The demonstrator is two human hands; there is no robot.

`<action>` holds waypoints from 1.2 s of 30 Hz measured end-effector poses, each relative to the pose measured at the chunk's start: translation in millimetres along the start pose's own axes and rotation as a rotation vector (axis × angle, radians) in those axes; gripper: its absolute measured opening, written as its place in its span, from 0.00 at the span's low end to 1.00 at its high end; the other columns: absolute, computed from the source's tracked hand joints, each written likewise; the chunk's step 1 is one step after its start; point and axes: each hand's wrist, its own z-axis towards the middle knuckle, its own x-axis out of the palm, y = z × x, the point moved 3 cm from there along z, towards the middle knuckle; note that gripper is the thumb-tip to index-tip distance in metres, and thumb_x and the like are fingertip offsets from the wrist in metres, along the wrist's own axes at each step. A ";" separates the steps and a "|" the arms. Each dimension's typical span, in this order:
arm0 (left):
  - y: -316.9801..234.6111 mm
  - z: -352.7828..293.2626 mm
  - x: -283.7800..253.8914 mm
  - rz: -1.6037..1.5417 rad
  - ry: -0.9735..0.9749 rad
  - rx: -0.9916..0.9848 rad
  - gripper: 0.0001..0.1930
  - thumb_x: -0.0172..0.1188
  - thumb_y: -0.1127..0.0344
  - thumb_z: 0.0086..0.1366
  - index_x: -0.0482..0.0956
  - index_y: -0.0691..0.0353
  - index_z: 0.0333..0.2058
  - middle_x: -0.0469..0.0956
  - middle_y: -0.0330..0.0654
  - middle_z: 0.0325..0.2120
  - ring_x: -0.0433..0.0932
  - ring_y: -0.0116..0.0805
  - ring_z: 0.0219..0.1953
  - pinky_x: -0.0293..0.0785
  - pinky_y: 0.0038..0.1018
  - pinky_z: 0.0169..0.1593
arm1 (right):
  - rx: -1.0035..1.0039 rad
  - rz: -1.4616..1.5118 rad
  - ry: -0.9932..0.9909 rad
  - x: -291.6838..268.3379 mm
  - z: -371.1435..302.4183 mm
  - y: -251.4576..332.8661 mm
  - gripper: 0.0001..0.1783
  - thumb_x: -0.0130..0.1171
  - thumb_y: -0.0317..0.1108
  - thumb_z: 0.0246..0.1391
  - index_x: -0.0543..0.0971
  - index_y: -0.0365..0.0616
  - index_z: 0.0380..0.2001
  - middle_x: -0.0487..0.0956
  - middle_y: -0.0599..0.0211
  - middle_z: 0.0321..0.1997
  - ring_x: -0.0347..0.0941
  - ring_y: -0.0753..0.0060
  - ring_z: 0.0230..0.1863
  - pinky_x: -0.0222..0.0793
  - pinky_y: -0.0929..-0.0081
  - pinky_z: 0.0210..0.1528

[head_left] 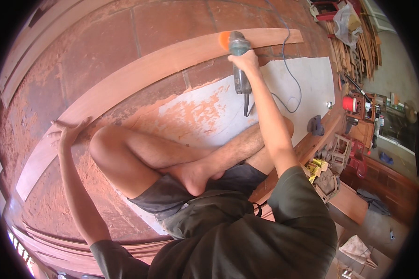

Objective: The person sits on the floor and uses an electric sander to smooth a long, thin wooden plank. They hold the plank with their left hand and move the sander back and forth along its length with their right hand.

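A long, pale wooden board [146,72] lies across the tiled floor in front of my crossed legs, its line bent by the lens. My right hand [246,61] is wrapped round the body of an angle grinder [239,80] with a dark green and grey housing. Its orange disc [225,41] is at the board's upper surface, toward the right end; whether it spins I cannot tell. Toward the board's left end, my left hand [69,134] lies on the wood with fingers spread, holding nothing.
Reddish dust covers the floor tiles [97,51] and part of a white sheet [307,76] beneath my legs. A thin cord [291,69] crosses the board right of the grinder. More boards [32,49] lie at the far left; wood strips [358,53] are piled at the far right.
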 end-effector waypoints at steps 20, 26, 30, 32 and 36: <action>-4.6 -7.0 -7.6 0.128 -0.016 0.007 0.91 0.70 0.15 0.28 0.20 0.66 0.72 0.27 0.80 0.70 0.28 0.80 0.73 0.32 0.64 0.73 | -0.229 0.031 0.192 47.7 -86.2 90.9 0.30 0.73 0.40 0.38 0.79 0.37 0.46 0.85 0.46 0.43 0.84 0.50 0.46 0.79 0.64 0.50; -5.8 -13.4 -6.9 0.047 -0.026 0.003 0.91 0.71 0.16 0.28 0.18 0.64 0.72 0.21 0.81 0.69 0.30 0.83 0.72 0.35 0.66 0.72 | -0.139 0.002 0.020 -1.5 -4.3 21.9 0.34 0.76 0.45 0.33 0.83 0.36 0.45 0.85 0.44 0.46 0.83 0.52 0.50 0.78 0.65 0.54; -7.4 -16.0 -8.5 0.019 -0.010 -0.001 0.91 0.71 0.16 0.27 0.17 0.62 0.72 0.21 0.80 0.69 0.33 0.83 0.72 0.38 0.67 0.72 | 0.009 -0.086 0.002 -18.0 21.2 10.9 0.38 0.77 0.46 0.33 0.81 0.34 0.49 0.82 0.43 0.53 0.80 0.52 0.55 0.76 0.65 0.59; -0.5 -9.2 -7.8 0.006 -0.008 0.003 0.91 0.72 0.17 0.27 0.17 0.63 0.72 0.21 0.79 0.70 0.32 0.83 0.72 0.39 0.67 0.71 | -0.044 -0.063 0.034 -9.4 15.3 21.4 0.38 0.77 0.45 0.33 0.81 0.34 0.49 0.83 0.43 0.52 0.82 0.52 0.53 0.77 0.64 0.57; -12.0 -15.5 -12.4 0.063 0.019 -0.019 0.92 0.73 0.17 0.26 0.17 0.64 0.72 0.22 0.78 0.70 0.31 0.82 0.72 0.40 0.67 0.71 | -0.188 0.053 0.065 31.3 -46.1 62.2 0.26 0.73 0.41 0.35 0.82 0.36 0.39 0.85 0.46 0.41 0.85 0.55 0.42 0.80 0.64 0.48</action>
